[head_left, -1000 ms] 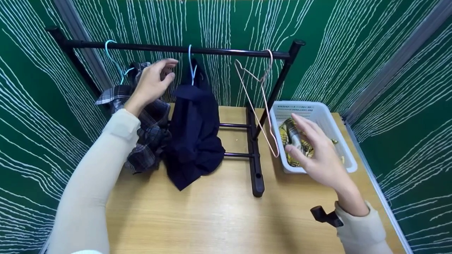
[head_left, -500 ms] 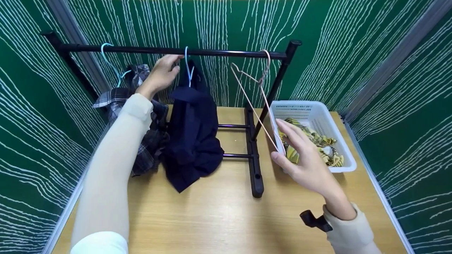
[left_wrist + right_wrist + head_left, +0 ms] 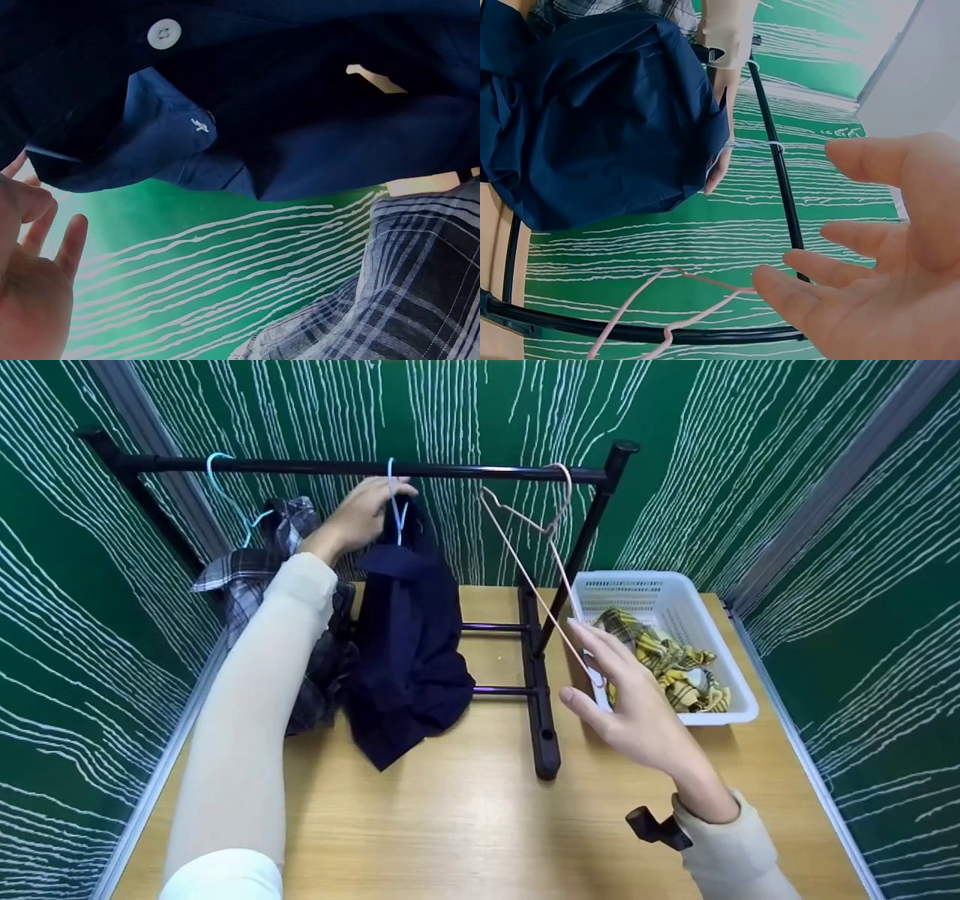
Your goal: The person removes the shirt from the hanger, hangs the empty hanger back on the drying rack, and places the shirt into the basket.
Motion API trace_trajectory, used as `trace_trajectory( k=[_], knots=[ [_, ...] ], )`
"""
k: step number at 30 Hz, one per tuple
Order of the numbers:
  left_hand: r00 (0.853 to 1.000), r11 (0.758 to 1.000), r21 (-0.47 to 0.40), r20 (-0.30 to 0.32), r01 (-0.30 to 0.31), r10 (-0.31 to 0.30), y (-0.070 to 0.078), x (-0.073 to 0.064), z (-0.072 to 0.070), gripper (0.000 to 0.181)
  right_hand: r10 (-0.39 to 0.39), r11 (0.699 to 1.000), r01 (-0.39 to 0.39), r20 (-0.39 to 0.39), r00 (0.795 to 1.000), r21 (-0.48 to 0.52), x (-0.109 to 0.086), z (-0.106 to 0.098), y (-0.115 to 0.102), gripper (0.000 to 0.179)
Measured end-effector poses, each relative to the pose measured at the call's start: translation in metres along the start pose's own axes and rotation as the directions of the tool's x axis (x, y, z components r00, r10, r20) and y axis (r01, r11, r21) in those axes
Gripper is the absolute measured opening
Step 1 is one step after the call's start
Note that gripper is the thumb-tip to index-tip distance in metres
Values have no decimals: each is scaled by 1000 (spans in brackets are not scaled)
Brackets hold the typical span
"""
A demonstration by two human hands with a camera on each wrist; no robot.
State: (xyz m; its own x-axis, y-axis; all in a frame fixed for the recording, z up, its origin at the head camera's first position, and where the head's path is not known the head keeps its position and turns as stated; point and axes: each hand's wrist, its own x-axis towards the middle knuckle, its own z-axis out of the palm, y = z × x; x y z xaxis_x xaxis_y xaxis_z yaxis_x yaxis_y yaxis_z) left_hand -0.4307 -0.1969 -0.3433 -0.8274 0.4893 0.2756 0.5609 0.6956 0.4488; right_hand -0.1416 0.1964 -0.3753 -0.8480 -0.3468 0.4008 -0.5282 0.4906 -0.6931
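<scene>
- The navy shirt hangs mid-way along the clothes rack, its blue hanger hooked over the top so the cloth droops freely below.
- Just under the rack's top, the left hand reaches behind that hook, grip loosely spread, seemingly to steady the shirt (whether it touches is hidden).
- By the rack's right end, the right hand holds its grip wide beside the pink hanger, pinching nothing.
- Since a second ago, the left has slid rightward along the rack; the right has shifted rackward from over the basket.
</scene>
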Motion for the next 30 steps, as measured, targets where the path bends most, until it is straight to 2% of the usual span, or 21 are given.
trace_trajectory(
  k=[4, 10, 17, 26, 30],
  knots=[
    [998, 998, 13, -30, -61, 61, -3, -1, 2, 36, 6, 1000, -6, 9, 1000, -1, 2, 3, 1, 80],
    [993, 997, 37, -91, -72, 75, -15, -9, -1, 26, 38, 999, -38, 28, 999, 11, 6, 9, 9, 78],
    [995, 998, 51, -92, -25, 30, -23, -20, -10, 34, 77, 995, -80, 54, 996, 55, 9, 12, 19, 79],
    [997, 997, 71, -83, -2, 7, -32, -42, -20, 46, 102, 995, -103, 68, 993, 10, 13, 16, 26, 80],
    [998, 995, 97, -59, -2, 8, -32, -49, -24, 45, 108, 994, -109, 72, 992, 15, 14, 17, 28, 79]
  ],
)
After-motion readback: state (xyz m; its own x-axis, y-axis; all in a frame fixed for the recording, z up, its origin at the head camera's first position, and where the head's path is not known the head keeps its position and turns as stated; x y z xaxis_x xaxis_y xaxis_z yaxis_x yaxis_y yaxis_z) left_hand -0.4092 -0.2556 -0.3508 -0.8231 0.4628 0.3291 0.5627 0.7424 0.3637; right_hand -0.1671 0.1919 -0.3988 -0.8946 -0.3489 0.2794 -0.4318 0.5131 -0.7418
